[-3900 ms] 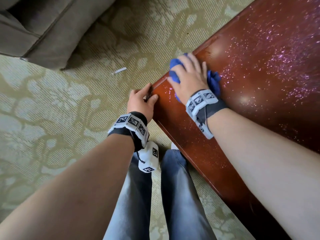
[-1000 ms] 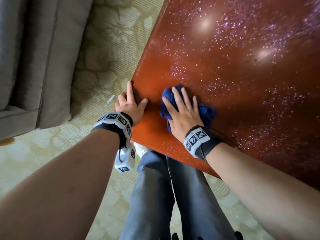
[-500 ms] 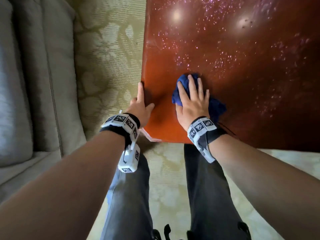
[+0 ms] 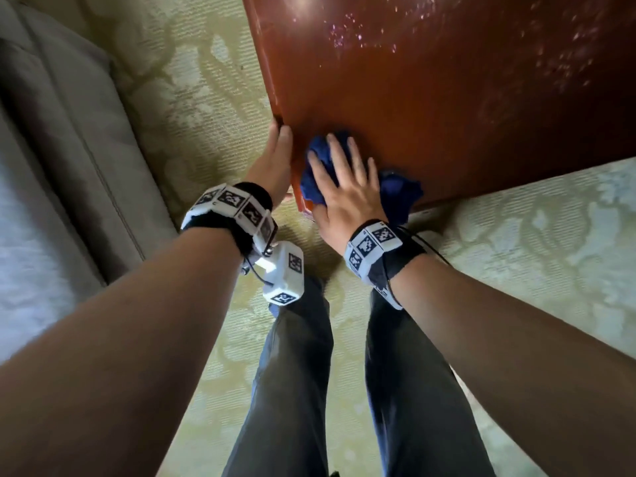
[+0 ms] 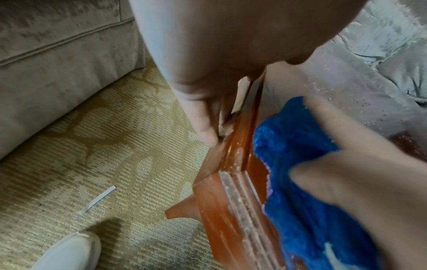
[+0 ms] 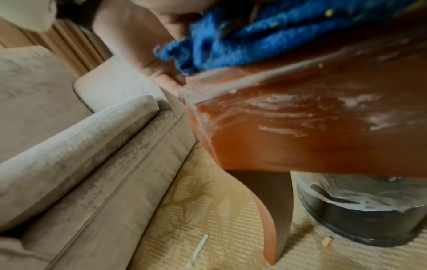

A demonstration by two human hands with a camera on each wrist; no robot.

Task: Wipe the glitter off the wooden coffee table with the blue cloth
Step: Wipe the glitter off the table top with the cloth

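The wooden coffee table (image 4: 447,98) is reddish brown, with pink glitter (image 4: 347,32) scattered over its far part. A crumpled blue cloth (image 4: 399,194) lies at the table's near left corner. My right hand (image 4: 340,173) presses flat on it with fingers spread. My left hand (image 4: 278,146) rests against the table's left side edge just beside the cloth, fingers straight along the wood. In the left wrist view the cloth (image 5: 289,146) reaches the grooved table edge (image 5: 233,191), which holds specks of glitter. The right wrist view shows the cloth (image 6: 242,40) overhanging the corner.
A grey sofa (image 4: 51,132) runs along the left, close to the table. Patterned carpet (image 4: 516,253) covers the floor, with a white paper strip (image 5: 97,200) on it. A black bin with a plastic liner (image 6: 360,210) stands under the table beside a curved leg (image 6: 270,219).
My right hand has dragged the cloth toward the table's near left corner. My left hand has slid off the top onto the side edge. My view has swung round the corner.
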